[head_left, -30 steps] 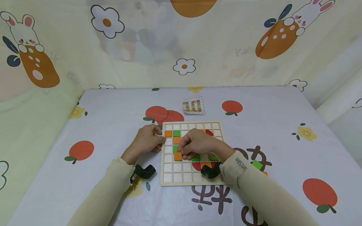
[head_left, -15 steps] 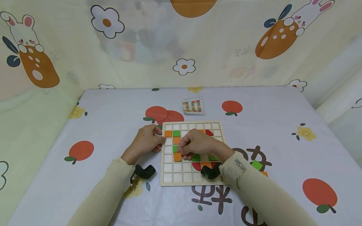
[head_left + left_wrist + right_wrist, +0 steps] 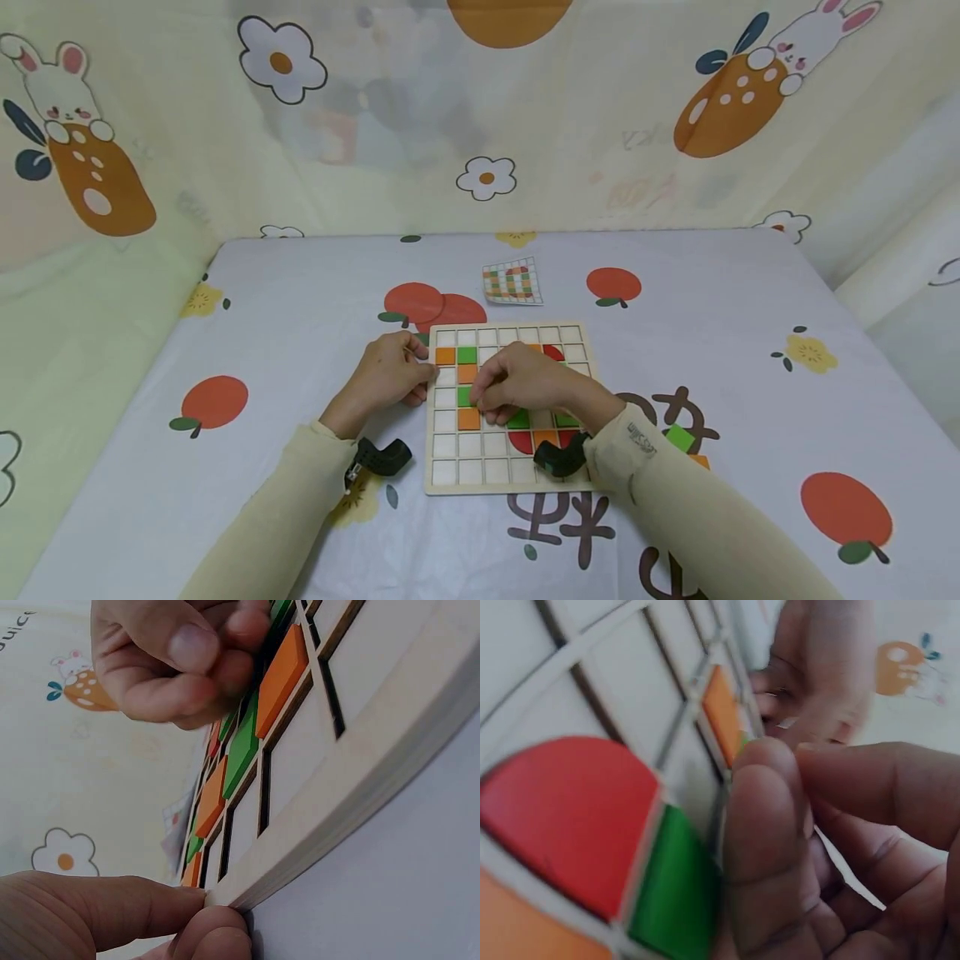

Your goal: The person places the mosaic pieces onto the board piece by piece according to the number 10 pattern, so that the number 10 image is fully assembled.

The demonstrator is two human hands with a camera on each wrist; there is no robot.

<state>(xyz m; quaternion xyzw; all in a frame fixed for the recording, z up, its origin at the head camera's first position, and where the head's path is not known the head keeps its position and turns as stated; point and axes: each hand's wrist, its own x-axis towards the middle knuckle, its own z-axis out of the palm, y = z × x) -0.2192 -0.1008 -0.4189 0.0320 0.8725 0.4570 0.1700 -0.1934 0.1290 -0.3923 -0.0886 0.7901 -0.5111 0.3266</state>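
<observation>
A wooden grid board (image 3: 510, 490) lies on the table, with orange, green and red pieces in some of its cells. My left hand (image 3: 386, 371) pinches the board's left edge; the left wrist view has thumb and fingers (image 3: 127, 907) at the wooden rim. Over the board's middle, my right hand (image 3: 525, 379) is bent down beside an orange square tile (image 3: 468, 418) lying in a cell. Its fingers (image 3: 765, 825) are curled against the thumb, and no piece shows between them. A green tile (image 3: 465, 396) sits just beyond the orange one. The right hand hides several cells.
Behind the board lies a small paper card (image 3: 512, 282) with a coloured grid pattern. Beside the right forearm are a loose green tile (image 3: 680, 437) and an orange tile (image 3: 699, 461), partly hidden by the sleeve. A patterned cloth (image 3: 375, 167) hangs behind the table.
The orange tile by the right fingertips has dropped from slightly raised to flat in its cell. Both hands have stayed almost still.
</observation>
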